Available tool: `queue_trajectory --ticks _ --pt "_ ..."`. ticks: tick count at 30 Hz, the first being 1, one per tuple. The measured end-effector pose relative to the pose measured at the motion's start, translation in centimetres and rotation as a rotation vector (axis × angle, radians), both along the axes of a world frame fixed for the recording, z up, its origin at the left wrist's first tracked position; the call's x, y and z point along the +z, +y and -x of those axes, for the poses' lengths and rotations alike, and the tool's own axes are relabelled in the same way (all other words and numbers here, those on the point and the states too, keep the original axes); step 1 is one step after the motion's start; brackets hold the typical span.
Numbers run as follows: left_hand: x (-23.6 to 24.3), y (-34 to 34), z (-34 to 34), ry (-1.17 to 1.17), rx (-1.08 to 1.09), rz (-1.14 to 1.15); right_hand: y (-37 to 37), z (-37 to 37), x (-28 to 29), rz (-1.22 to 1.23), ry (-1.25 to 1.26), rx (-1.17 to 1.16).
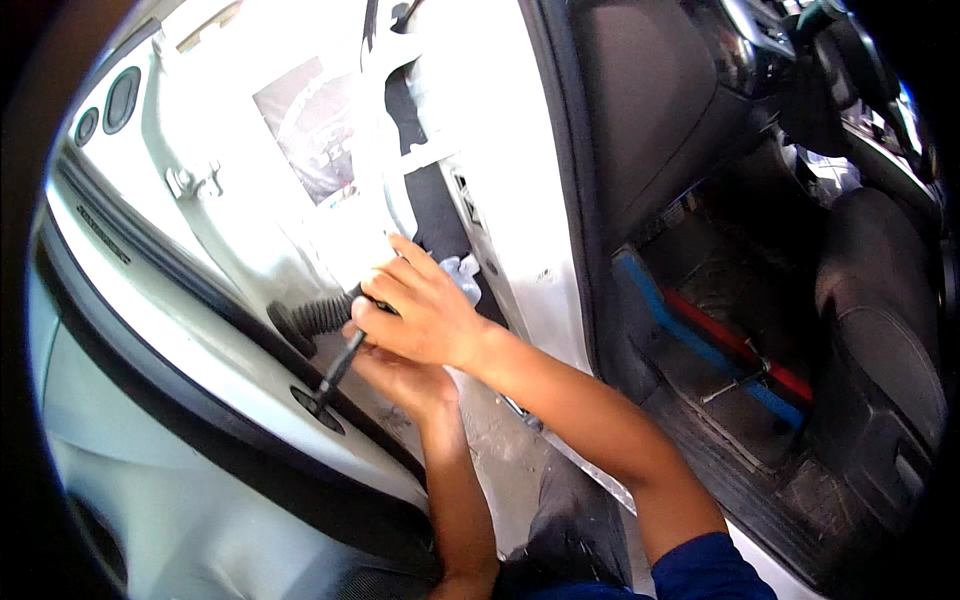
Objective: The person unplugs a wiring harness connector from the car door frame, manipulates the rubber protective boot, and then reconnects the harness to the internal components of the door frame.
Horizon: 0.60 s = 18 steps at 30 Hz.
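Black hose (318,316) is gripped by right hand (425,315), grip of left hand (408,382) unclear, door (190,337) at nine o'clock, floor (505,445) at five.

Ribbed boot (318,317) crowding right hand (425,312) from door (225,338) side; dark rod (342,368) barring way along door edge; ground (500,440) lying open between forearms (575,405), trouser leg (575,515) narrowing it.

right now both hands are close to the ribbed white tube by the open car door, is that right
Not quite: the ribbed tube is black, not white, as the head view shows. The rest holds: the left hand and the right hand are both close to it, by the open car door.
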State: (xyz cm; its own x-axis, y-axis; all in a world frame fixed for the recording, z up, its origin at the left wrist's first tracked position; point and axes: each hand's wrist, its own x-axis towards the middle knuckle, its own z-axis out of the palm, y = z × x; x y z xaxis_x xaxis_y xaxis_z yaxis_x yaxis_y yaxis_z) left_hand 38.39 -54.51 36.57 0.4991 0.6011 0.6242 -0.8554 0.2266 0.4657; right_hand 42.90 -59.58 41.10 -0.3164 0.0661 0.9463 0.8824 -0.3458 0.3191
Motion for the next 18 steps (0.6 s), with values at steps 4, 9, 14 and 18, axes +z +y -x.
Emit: queue_trajectory --ticks 4,9,14,18 --pt "1.0 2.5 -0.8 -0.081 -0.596 0.154 -1.1 0.3 -0.1 0.000 0.030 -0.059" --pt "2.5 1.1 0.5 0.026 -0.499 0.143 -4.7 0.5 -0.3 0.284 -0.027 -0.199" --pt "2.0 2.0 -0.1 0.056 -0.430 0.087 -9.0 -2.6 1.0 0.158 0.166 -0.564" --pt "2.2 1.4 0.0 0.104 -0.432 0.218 -8.3 -3.2 1.2 0.062 0.166 -0.719"
